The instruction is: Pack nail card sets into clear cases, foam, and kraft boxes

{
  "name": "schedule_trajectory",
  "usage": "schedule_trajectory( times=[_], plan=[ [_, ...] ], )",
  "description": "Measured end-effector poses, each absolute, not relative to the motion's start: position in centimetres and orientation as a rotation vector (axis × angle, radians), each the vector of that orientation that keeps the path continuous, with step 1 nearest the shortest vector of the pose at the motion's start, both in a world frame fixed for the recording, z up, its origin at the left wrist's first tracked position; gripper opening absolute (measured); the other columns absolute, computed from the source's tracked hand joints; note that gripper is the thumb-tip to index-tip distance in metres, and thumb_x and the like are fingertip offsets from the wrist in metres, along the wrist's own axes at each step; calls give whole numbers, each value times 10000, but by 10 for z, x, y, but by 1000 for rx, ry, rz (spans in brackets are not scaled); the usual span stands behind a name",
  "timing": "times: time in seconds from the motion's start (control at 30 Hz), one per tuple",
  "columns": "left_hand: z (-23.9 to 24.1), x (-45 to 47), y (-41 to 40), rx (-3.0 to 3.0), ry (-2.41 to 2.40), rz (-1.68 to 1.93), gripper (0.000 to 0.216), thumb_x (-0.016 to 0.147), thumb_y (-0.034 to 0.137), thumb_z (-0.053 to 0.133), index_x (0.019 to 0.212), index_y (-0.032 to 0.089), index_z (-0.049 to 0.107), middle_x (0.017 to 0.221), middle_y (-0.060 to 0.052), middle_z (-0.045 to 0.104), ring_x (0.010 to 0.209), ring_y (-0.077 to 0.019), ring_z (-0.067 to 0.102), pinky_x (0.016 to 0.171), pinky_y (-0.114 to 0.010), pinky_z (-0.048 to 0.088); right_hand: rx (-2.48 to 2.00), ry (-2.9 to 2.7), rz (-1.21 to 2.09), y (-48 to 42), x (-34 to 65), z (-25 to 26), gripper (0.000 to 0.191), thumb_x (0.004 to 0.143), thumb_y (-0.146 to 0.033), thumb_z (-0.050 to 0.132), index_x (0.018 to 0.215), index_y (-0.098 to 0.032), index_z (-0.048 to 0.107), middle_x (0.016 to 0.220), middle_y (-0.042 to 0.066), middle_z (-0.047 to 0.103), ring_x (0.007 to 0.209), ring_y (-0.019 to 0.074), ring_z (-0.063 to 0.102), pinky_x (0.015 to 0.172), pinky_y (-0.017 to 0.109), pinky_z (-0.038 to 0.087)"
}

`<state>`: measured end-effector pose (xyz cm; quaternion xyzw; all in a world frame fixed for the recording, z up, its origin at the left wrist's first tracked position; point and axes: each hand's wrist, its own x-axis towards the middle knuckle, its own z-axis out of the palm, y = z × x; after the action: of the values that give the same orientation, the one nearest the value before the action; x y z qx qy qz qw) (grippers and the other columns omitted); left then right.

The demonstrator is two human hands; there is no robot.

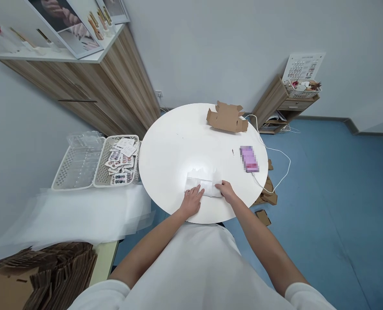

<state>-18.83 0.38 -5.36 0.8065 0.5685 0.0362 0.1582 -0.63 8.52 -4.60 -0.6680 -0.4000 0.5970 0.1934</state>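
A folded white foam sheet lies near the front edge of the round white table. My left hand rests flat on its left end, fingers spread. My right hand pinches the sheet's right end. An unfolded brown cardboard box sits at the far side of the table. A pink phone lies at the right, with a white cable running off the edge.
Two white baskets stand to the left, one holding clear trays, the other printed cards. Foam sheets and stacked flat cardboard lie lower left. Cardboard scraps lie on the blue floor. Wooden cabinets line the wall.
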Motion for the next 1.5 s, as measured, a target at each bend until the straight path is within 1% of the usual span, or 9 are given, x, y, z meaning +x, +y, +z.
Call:
schedule_trajectory(
  times=[0.33,0.53,0.7,0.87,1.0,1.13,1.27,1.37,1.5],
  plan=[
    [-38,-181,7,2362,1527,155,613,748,320,480,1313,266,249,1380,-88,258,1227,-277,245,970,-463,149,-1750,-1327,1805,91,-30,-36,219,661,-137,553,879,-142,564,787,54,607,708,144,593,648,267,481],
    [-39,-184,4,2220,1571,221,481,742,292,502,1211,282,397,1325,-83,343,1223,-277,263,986,-479,142,-1769,-2036,1271,78,-25,-38,403,639,-202,611,1037,-212,553,1076,71,475,937,185,511,782,299,415],
    [-54,-198,-15,1391,2009,462,678,720,412,529,1293,228,216,1362,-131,207,1238,-290,246,940,-438,296,-1836,-2164,1065,55,-37,-44,466,745,-220,479,1203,-229,392,1246,90,311,904,160,520,718,261,422],
    [-67,-205,5,605,1960,792,783,723,422,541,1303,201,63,1262,-159,332,1002,-169,519,762,-284,456,-1810,-2177,1097,52,-50,-47,457,735,-223,469,1184,-237,385,1227,81,321,771,140,538,663,261,425],
    [-68,-216,25,483,1861,831,551,736,293,540,1218,192,294,1030,-105,535,755,-124,577,606,-256,463,-1812,-2185,1107,55,-56,-48,454,712,-211,488,1158,-239,408,1198,83,342,694,133,528,593,261,412],
    [-62,-226,26,550,1760,765,215,685,259,559,873,155,548,746,-39,584,596,-116,549,517,-243,425,-1820,-2159,1088,57,-58,-50,466,675,-198,521,1131,-234,435,1188,87,330,786,163,521,578,256,407],
    [-54,-223,29,659,1739,794,104,649,239,576,719,164,559,652,4,550,586,-104,520,547,-229,419,-1776,-2119,1062,57,-59,-53,466,658,-179,535,1116,-203,455,1084,92,403,892,190,485,686,272,415],
    [-52,-215,32,900,1694,808,111,644,239,580,726,169,556,642,15,539,583,-99,505,559,-224,421,-1689,-2128,1112,55,-65,-55,459,674,-153,506,1127,-197,449,953,60,489,850,173,489,755,290,398],
    [-52,-207,28,1252,1661,684,106,699,219,508,775,171,565,686,-3,558,613,-112,520,608,-252,439,-1685,-2056,1215,51,-74,-54,415,679,-134,476,1089,-195,487,838,30,533,757,152,502,711,276,403]
  ],
)
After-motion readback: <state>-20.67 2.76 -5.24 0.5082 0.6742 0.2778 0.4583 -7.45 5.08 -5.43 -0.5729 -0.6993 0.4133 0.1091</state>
